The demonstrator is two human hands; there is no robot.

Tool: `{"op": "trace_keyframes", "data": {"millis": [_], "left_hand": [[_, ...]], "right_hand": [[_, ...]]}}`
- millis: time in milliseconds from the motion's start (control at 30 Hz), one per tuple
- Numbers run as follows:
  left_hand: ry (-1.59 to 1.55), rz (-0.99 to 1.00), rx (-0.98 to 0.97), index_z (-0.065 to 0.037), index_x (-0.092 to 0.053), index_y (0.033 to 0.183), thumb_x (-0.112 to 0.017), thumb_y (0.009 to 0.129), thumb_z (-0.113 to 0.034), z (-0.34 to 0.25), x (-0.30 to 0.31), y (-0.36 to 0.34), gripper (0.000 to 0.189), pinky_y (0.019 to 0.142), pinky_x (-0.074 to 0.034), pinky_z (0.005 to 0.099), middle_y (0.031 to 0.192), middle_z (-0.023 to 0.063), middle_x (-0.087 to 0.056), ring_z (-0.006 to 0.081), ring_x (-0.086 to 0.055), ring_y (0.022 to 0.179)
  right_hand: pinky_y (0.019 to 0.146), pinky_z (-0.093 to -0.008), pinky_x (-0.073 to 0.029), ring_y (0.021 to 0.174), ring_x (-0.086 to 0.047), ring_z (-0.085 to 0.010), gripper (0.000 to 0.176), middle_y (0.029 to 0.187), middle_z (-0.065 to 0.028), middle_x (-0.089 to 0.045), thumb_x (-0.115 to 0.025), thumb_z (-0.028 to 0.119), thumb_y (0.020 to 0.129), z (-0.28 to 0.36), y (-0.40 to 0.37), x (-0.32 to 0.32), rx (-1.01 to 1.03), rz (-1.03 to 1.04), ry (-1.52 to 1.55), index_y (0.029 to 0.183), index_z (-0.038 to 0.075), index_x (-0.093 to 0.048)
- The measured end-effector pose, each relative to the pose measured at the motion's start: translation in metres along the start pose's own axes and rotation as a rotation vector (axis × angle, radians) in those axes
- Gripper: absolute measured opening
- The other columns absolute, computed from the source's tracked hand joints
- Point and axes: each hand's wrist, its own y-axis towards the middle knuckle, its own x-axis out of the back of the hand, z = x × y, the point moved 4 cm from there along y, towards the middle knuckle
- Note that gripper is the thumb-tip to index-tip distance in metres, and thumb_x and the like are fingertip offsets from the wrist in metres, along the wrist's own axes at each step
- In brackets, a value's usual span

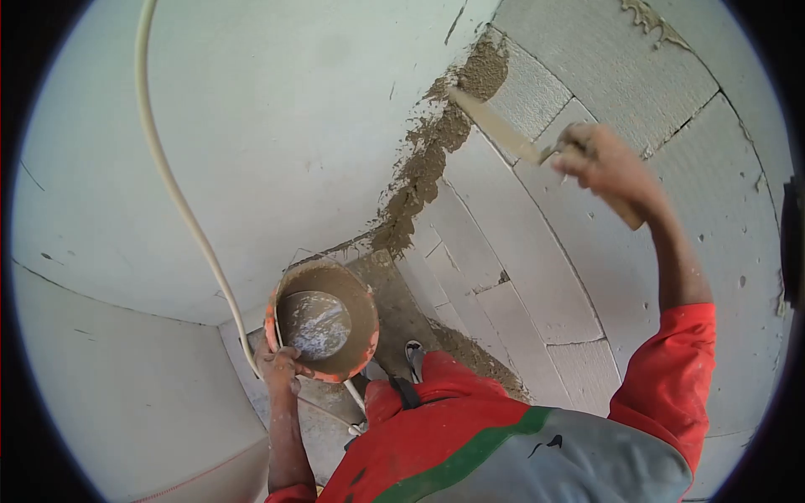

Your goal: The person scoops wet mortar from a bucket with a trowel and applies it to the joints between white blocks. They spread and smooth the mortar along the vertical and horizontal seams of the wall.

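Observation:
My right hand (599,163) is wrapped round the handle of a trowel (499,130). The long blade points up and left, its tip at the grey-brown mortar (436,147) smeared down the corner where two walls meet. Down at the lower left, my left hand (279,365) grips the rim of an orange bucket (369,323). Mortar coats the bucket's inner wall, and a whitish, wet-looking patch shows at its bottom. The bucket is tilted so its mouth faces me.
A pale hose (172,180) hangs along the smooth white wall (277,109) and runs down behind the bucket. To the right stands a wall of large grey blocks (537,243) with visible joints. Mortar droppings (478,348) lie along its foot, near my shoes (414,352).

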Motion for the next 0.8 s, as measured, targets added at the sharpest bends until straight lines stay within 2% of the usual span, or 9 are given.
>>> {"op": "trace_keyframes", "data": {"millis": [33,67,133,200,267,367,467,567,800], "left_hand": [[0.011,0.021,0.003,0.003,-0.041,0.132,-0.047,0.064,0.007,0.003,-0.002,0.003,0.068,0.029,-0.047,0.0335,0.077,0.0127,-0.057,0.0212,-0.049,0.035],[0.016,0.044,0.01,0.003,-0.041,0.132,-0.048,0.065,0.008,0.0,-0.001,0.003,0.068,0.029,-0.047,0.0337,0.075,0.0125,-0.057,0.0213,-0.049,0.034],[-0.003,0.114,-0.011,0.004,-0.042,0.131,-0.048,0.065,0.009,-0.02,-0.014,-0.006,0.066,0.029,-0.046,0.0336,0.073,0.0125,-0.057,0.0209,-0.048,0.034],[0.028,0.175,-0.03,0.005,-0.045,0.129,-0.048,0.066,0.009,-0.03,-0.03,-0.01,0.064,0.029,-0.045,0.0333,0.071,0.0122,-0.057,0.0203,-0.048,0.033],[0.104,0.232,-0.062,0.005,-0.047,0.127,-0.049,0.066,0.009,-0.031,-0.045,-0.011,0.061,0.029,-0.045,0.0329,0.07,0.0116,-0.057,0.0196,-0.047,0.033],[0.175,0.222,-0.087,0.006,-0.049,0.127,-0.049,0.068,0.009,-0.032,-0.072,-0.022,0.059,0.031,-0.045,0.0327,0.071,0.0115,-0.058,0.0191,-0.048,0.034],[0.166,0.201,-0.125,0.004,-0.051,0.126,-0.05,0.067,0.01,-0.043,-0.092,-0.037,0.059,0.031,-0.043,0.0314,0.064,0.0079,-0.055,0.0171,-0.047,0.034],[0.102,0.161,-0.174,0.002,-0.054,0.122,-0.05,0.067,0.011,-0.038,-0.098,-0.048,0.056,0.031,-0.043,0.0315,0.06,0.0061,-0.052,0.0166,-0.047,0.034],[-0.013,-0.035,-0.054,0.004,-0.05,0.124,-0.048,0.069,0.011,-0.021,-0.085,-0.055,0.056,0.029,-0.046,0.0346,0.064,0.0095,-0.055,0.0196,-0.048,0.032]], "right_hand": [[0.077,-0.039,-0.052,0.082,-0.064,-0.0268,0.03,0.09,-0.0168,-0.066,-0.066,0.025,0.083,0.008,-0.007,-0.022,0.275,-0.001,-0.192,0.1,0.001,-0.065],[0.082,-0.0406,-0.051,0.09,-0.063,-0.0317,0.033,0.094,-0.0187,-0.064,-0.065,0.023,0.081,0.015,-0.009,-0.057,0.379,0.092,-0.159,0.105,0.001,-0.065],[0.082,-0.0432,-0.052,0.09,-0.063,-0.0343,0.035,0.097,-0.0182,-0.063,-0.057,0.01,0.078,0.045,-0.021,-0.139,0.742,0.362,-0.254,0.111,0.004,-0.063],[0.075,-0.0437,-0.054,0.087,-0.064,-0.0359,0.03,0.091,-0.0201,-0.063,-0.055,0.007,0.078,0.068,-0.04,-0.202,0.724,0.367,-0.309,0.107,0.001,-0.059],[0.073,-0.0435,-0.054,0.086,-0.065,-0.0356,0.025,0.088,-0.0182,-0.063,-0.058,0.007,0.076,0.072,-0.048,-0.269,0.688,0.202,-0.355,0.1,0.0,-0.059],[0.075,-0.0437,-0.054,0.087,-0.066,-0.036,0.028,0.09,-0.0195,-0.065,-0.06,0.008,0.073,0.061,-0.067,-0.323,0.752,0.175,-0.245,0.101,0.0,-0.059],[0.073,-0.0473,-0.053,0.088,-0.065,-0.0383,0.028,0.091,-0.0236,-0.065,-0.057,0.02,0.083,0.011,-0.074,-0.311,0.645,0.363,-0.01,0.1,-0.002,-0.056],[0.077,-0.0501,-0.051,0.088,-0.064,-0.0408,0.033,0.091,-0.0241,-0.065,-0.061,0.023,0.082,-0.028,-0.078,-0.315,0.385,0.345,0.078,0.104,-0.001,-0.055],[0.088,-0.0493,-0.047,0.101,-0.06,-0.0407,0.035,0.101,-0.0231,-0.063,-0.064,0.023,0.081,-0.028,-0.082,-0.275,0.454,0.305,0.132,0.108,0.001,-0.057]]}}
